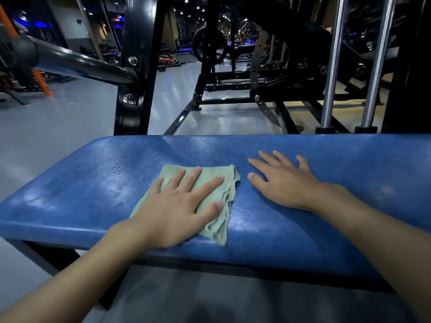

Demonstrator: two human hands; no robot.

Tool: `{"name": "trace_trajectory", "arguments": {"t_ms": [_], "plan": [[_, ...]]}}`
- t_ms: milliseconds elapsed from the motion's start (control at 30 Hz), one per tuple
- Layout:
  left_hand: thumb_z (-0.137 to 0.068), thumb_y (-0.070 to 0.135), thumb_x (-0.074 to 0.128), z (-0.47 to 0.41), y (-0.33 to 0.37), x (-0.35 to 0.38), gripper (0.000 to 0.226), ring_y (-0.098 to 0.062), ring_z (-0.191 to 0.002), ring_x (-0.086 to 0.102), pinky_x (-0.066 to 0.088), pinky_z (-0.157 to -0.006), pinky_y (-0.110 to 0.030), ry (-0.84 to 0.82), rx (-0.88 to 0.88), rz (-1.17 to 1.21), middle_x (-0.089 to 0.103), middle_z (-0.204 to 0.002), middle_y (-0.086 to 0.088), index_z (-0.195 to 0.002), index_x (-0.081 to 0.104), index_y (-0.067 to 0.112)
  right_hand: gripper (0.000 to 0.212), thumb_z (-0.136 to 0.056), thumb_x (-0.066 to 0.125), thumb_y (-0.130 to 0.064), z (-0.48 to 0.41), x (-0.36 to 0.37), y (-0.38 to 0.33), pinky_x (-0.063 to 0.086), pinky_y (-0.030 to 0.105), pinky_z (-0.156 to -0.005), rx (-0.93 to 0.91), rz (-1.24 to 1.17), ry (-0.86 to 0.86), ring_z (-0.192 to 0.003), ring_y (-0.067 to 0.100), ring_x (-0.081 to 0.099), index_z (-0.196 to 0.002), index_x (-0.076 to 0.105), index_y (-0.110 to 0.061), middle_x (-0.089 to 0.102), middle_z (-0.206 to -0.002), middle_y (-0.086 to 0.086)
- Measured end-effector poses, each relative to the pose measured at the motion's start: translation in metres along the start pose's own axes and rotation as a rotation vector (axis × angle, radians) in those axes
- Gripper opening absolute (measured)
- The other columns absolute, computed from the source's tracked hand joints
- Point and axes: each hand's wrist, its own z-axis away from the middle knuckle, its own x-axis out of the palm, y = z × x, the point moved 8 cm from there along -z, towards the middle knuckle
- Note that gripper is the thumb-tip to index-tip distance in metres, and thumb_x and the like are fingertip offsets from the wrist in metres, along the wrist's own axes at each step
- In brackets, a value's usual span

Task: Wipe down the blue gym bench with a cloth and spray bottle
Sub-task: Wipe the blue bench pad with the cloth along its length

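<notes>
Missing the wet patch is the likeliest slip from here, as I judge it. A cluster of spray droplets (114,169) sits on the blue gym bench (326,229) at centre left of the frame, just beyond the cloth's (215,171) upper left corner and not under it. If the stroke runs to the right instead, that liquid would dry into spots. The cloth is also loosely folded, with ragged layers trailing toward the bench's near edge at lower centre. A flat palm alone may let those layers bunch or slide out, and a pass too close to the edge could drag the cloth off onto the floor. The spray bottle is not in view, so re-wetting would mean reaching away.

The left hand (179,206) lies flat on the cloth, fingers straight and spread, pressing rather than gripping. The right hand (282,180) rests flat on the bare pad just right of the cloth, fingers extended and holding nothing — it looks like a brace.

The bench spans the middle of the frame from the left edge to the right. Its blue vinyl is glossy and mottled, with pale scuffs and streaky reflections. The cloth is a pale green, thin towel lying at the pad's centre.
</notes>
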Motion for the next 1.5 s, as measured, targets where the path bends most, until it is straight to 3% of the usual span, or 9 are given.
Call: {"name": "trace_trajectory", "arguments": {"t_ms": [233, 467, 700, 867, 1033, 1133, 1233, 1400, 1500], "plan": [[-0.092, 0.076, 0.016, -0.115, -0.032, -0.002, 0.059, -0.022, -0.153, -0.001, 0.002, -0.119, -0.057, -0.045, -0.047, 0.031, -0.001, -0.167, 0.008, -0.147, 0.001, 0.063, 0.059, -0.097, 0.012, -0.06, -0.004, 0.004, 0.002, -0.008, 0.057, -0.117, 0.006, 0.02, 0.033, -0.151, 0.013, -0.011, -0.154, 0.006, -0.045, -0.006, -0.164, -0.013], [-0.081, 0.083, 0.013, -0.196, -0.059, -0.008, 0.07, -0.026, -0.153, 0.004, 0.004, -0.117, -0.061, -0.065, -0.148, 0.074, 0.007, -0.167, 0.01, -0.147, 0.004, 0.062, 0.059, -0.096, 0.013, -0.061, -0.005, 0.005, 0.004, -0.008, 0.056, -0.117, -0.006, 0.011, 0.035, -0.15, 0.011, -0.012, -0.153, 0.005, -0.046, -0.007, -0.164, -0.015], [-0.092, 0.075, 0.014, -0.129, -0.044, -0.002, 0.061, -0.024, -0.153, -0.001, 0.0, -0.12, -0.056, -0.055, -0.076, 0.052, -0.002, -0.167, 0.007, -0.149, 0.0, 0.06, 0.061, -0.095, 0.01, -0.063, -0.005, 0.004, 0.004, -0.009, 0.055, -0.118, 0.008, 0.015, 0.011, -0.15, 0.011, -0.012, -0.153, 0.003, -0.047, -0.008, -0.164, -0.015], [-0.071, 0.08, -0.007, -0.02, -0.029, -0.001, 0.076, -0.019, -0.153, -0.003, 0.003, -0.121, -0.051, -0.005, -0.008, -0.004, -0.005, -0.167, 0.01, -0.146, -0.008, 0.064, 0.058, -0.098, 0.013, -0.058, 0.0, 0.0, 0.002, -0.008, 0.054, -0.118, 0.024, 0.015, -0.013, -0.151, 0.011, -0.009, -0.154, 0.007, -0.045, -0.004, -0.164, -0.014], [-0.07, 0.078, -0.014, 0.037, -0.029, 0.0, 0.071, -0.015, -0.152, -0.013, -0.001, -0.122, -0.046, -0.001, -0.022, -0.036, -0.015, -0.165, 0.014, -0.14, -0.02, 0.067, 0.054, -0.102, 0.024, -0.05, -0.005, -0.018, -0.023, -0.005, 0.057, -0.118, -0.047, 0.031, 0.064, -0.151, 0.014, 0.0, -0.154, 0.022, -0.034, 0.01, -0.164, -0.008], [-0.069, 0.08, -0.012, 0.024, -0.034, -0.001, 0.072, -0.015, -0.152, -0.01, 0.001, -0.122, -0.048, -0.013, -0.031, -0.015, -0.013, -0.165, 0.014, -0.14, -0.018, 0.068, 0.057, -0.1, 0.022, -0.055, -0.013, -0.014, -0.046, -0.007, 0.055, -0.119, -0.101, -0.053, 0.039, -0.151, 0.011, -0.004, -0.155, 0.015, -0.038, 0.003, -0.165, -0.012], [-0.068, 0.082, -0.008, -0.01, -0.05, -0.001, 0.074, -0.016, -0.153, -0.005, 0.003, -0.121, -0.051, -0.026, -0.035, 0.003, -0.009, -0.166, 0.013, -0.141, -0.013, 0.068, 0.059, -0.099, 0.014, -0.059, -0.017, 0.006, -0.053, -0.009, 0.055, -0.118, -0.107, 0.025, -0.024, -0.151, 0.011, -0.011, -0.155, 0.006, -0.041, -0.006, -0.165, -0.012], [-0.093, 0.074, 0.016, -0.101, -0.087, -0.004, 0.057, -0.021, -0.153, 0.001, 0.003, -0.119, -0.055, -0.025, -0.102, 0.036, 0.0, -0.167, 0.01, -0.147, 0.003, 0.063, 0.059, -0.098, 0.01, -0.058, -0.016, 0.01, -0.051, -0.008, 0.053, -0.119, -0.106, 0.044, -0.006, -0.15, 0.009, -0.015, -0.155, 0.002, -0.042, -0.01, -0.164, -0.013], [-0.093, 0.073, 0.019, -0.15, -0.105, -0.008, 0.058, -0.023, -0.153, 0.001, 0.003, -0.119, -0.058, -0.037, -0.138, 0.055, 0.002, -0.167, 0.008, -0.148, 0.005, 0.061, 0.059, -0.098, 0.01, -0.059, -0.016, 0.01, -0.05, -0.008, 0.052, -0.12, -0.106, 0.04, 0.002, -0.149, 0.008, -0.015, -0.154, 0.003, -0.043, -0.01, -0.164, -0.015]]}}
